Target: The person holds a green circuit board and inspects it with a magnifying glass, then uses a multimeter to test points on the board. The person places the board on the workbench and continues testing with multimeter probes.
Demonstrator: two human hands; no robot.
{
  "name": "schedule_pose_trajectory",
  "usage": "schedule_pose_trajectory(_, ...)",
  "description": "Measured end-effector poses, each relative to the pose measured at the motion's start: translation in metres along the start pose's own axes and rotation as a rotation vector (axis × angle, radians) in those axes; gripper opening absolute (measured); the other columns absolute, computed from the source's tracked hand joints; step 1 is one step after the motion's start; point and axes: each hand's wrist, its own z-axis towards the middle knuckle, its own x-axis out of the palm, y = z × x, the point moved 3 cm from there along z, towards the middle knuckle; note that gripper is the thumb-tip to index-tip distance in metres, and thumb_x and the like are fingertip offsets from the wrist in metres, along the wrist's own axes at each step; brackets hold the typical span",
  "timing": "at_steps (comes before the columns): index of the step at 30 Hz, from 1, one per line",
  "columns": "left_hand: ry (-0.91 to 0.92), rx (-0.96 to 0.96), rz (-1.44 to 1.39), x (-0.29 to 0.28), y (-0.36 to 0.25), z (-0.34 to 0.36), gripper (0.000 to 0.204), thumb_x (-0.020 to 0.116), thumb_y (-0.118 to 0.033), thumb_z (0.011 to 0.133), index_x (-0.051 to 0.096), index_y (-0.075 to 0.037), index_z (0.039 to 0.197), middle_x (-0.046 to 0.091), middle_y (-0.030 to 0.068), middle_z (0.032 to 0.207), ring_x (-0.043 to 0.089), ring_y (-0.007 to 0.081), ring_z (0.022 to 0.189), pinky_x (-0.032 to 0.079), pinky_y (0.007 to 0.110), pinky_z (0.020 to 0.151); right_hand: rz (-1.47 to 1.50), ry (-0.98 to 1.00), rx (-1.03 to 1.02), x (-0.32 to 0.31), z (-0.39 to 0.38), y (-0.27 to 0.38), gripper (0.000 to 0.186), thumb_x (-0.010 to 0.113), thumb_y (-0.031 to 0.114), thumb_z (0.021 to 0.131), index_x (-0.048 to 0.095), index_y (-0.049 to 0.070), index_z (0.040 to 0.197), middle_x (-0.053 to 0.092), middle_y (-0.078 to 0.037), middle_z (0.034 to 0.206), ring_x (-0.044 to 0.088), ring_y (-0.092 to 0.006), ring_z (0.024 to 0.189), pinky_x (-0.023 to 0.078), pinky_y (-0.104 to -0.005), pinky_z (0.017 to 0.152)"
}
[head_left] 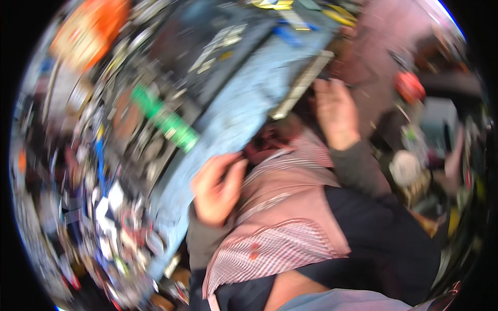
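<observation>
My left hand [218, 186] is at the near edge of a pale blue worktop [233, 88], its fingers bent and smeared by motion. I cannot make out whether anything is in it. My right hand [334, 114] has its fingers stretched out beside a pale metal bar [301, 85] lying along the worktop edge, and nothing shows in it. A pink checked apron [275, 238] covers my lap below both hands.
A green cylinder [163, 117] lies on dark machinery left of the worktop, near a dark panel [192, 36]. Orange-and-cream object [88, 31] at upper left, dense blurred clutter down the left. A red object [410, 85] and other items are at right.
</observation>
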Motion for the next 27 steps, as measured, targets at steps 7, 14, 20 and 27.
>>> schedule_pose_trajectory(7, 0.074, 0.139, 0.087, 0.008, 0.004, 0.009, 0.02, 0.082, -0.014, 0.096, 0.078, -0.005, 0.113, 0.077, 0.0154, 0.101, 0.077, 0.038, 0.094, 0.062, 0.046, 0.08, -0.209, 0.105, 0.146, -0.033, 0.04, 0.023, 0.049, 0.062, 0.032, 0.119, 0.058, -0.008, 0.147, 0.069, -0.017, 0.147, 0.07, -0.0264, 0.133, 0.058, -0.0388, 0.116)
schedule_pose_trajectory(14, -0.146, 0.013, -0.041, -0.061, 0.0, -0.05, 0.025, 0.084, -0.006, 0.097, 0.077, -0.001, 0.12, 0.077, 0.0155, 0.107, 0.078, 0.0317, 0.094, 0.062, 0.04, 0.082, -0.55, 0.653, 0.491, 0.046, -0.076, -0.011, 0.028, 0.061, 0.022, 0.117, 0.066, -0.001, 0.132, 0.067, -0.011, 0.106, 0.069, -0.0213, 0.091, 0.059, -0.0316, 0.082)
schedule_pose_trajectory(20, -0.837, -0.579, 0.384, -0.185, 0.047, -0.164, 0.027, 0.081, -0.006, 0.103, 0.076, 0.005, 0.127, 0.079, 0.0072, 0.108, 0.068, 0.0094, 0.088, 0.058, 0.028, 0.078, -0.755, 1.287, 0.512, 0.123, -0.118, -0.065, 0.024, 0.068, 0.002, 0.102, 0.071, -0.006, 0.124, 0.071, -0.017, 0.109, 0.07, -0.0222, 0.092, 0.059, -0.0351, 0.083)
schedule_pose_trajectory(27, -0.693, -0.934, 0.319, -0.27, 0.108, -0.201, 0.038, 0.088, -0.031, 0.098, 0.083, 0.007, 0.099, 0.071, 0.0058, 0.072, 0.06, 0.0131, 0.065, 0.047, 0.038, 0.061, -0.866, 1.809, 0.469, 0.192, -0.169, -0.141, 0.023, 0.075, -0.003, 0.096, 0.079, -0.003, 0.118, 0.077, -0.013, 0.102, 0.072, -0.0216, 0.088, 0.055, -0.0331, 0.078)
